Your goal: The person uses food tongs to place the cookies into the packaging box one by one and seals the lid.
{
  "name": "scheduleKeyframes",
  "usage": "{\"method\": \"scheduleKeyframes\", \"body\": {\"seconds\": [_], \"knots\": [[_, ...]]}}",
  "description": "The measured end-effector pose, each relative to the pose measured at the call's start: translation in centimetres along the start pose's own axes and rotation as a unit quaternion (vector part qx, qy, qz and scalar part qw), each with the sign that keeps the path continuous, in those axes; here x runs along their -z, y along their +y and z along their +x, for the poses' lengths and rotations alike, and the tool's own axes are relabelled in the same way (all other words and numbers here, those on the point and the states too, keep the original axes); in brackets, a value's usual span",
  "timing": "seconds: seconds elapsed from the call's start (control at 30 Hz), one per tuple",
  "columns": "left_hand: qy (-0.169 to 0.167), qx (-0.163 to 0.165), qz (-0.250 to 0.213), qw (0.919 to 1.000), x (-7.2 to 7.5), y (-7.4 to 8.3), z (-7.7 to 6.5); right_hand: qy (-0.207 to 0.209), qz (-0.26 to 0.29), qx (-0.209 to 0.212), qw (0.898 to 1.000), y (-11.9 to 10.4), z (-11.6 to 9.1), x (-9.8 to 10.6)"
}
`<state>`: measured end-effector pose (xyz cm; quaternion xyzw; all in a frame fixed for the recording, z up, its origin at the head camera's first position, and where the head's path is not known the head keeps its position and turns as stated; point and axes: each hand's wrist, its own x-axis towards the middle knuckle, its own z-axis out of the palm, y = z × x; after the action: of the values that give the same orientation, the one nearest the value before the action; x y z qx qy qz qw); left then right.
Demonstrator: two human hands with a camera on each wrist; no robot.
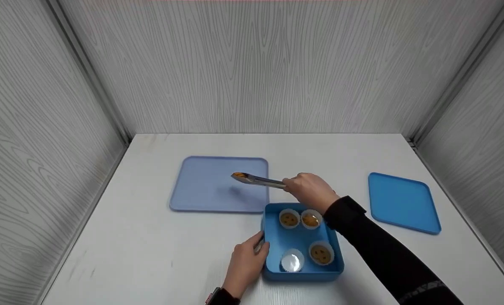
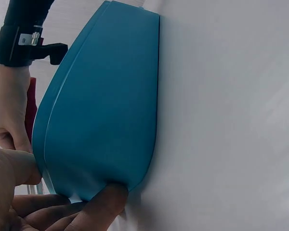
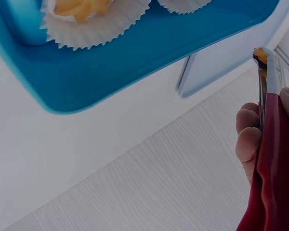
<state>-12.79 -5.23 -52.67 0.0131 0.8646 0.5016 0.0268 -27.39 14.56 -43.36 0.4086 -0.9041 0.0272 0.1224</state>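
Metal tongs [image 1: 264, 181] with red handles [image 3: 277, 159] are gripped in my right hand [image 1: 311, 190]. A golden cookie [image 3: 261, 55] is pinched at their tips, above the lavender tray [image 1: 201, 186]. My left hand [image 1: 245, 260] holds the left wall of a blue box [image 1: 275, 245], thumb at the rim and fingers against the outside, as the left wrist view shows. Inside the box stand white paper cups: two with round brown cookies [image 1: 289, 219] [image 1: 320, 254], one with a golden cookie [image 1: 311, 220], and a cup [image 1: 292, 260] without a cookie at the front left.
A flat blue tray [image 1: 404, 203] lies at the right side of the white table [image 1: 129, 237]. The lavender tray is just behind the box, to its left. Grey wood-grain panels [image 1: 252, 67] enclose the table at the back and both sides.
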Motion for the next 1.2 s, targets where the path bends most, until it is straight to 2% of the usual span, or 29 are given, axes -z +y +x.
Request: {"method": "scheduleKeyframes", "body": {"seconds": [0.63,0.97,1.2], "knots": [[-0.004,0.019,0.002,0.9998,0.0,0.2,0.1,0.044,0.019,-0.011,0.999,2.1,-4.8,1.4],[0.005,0.003,0.002,1.0,0.0,0.1,0.0,0.047,0.016,-0.033,0.998,3.0,-6.8,1.8],[-0.003,0.021,-0.003,0.9998,0.1,0.2,0.2,0.066,0.018,-0.038,0.997,3.7,-8.1,2.0]]}}
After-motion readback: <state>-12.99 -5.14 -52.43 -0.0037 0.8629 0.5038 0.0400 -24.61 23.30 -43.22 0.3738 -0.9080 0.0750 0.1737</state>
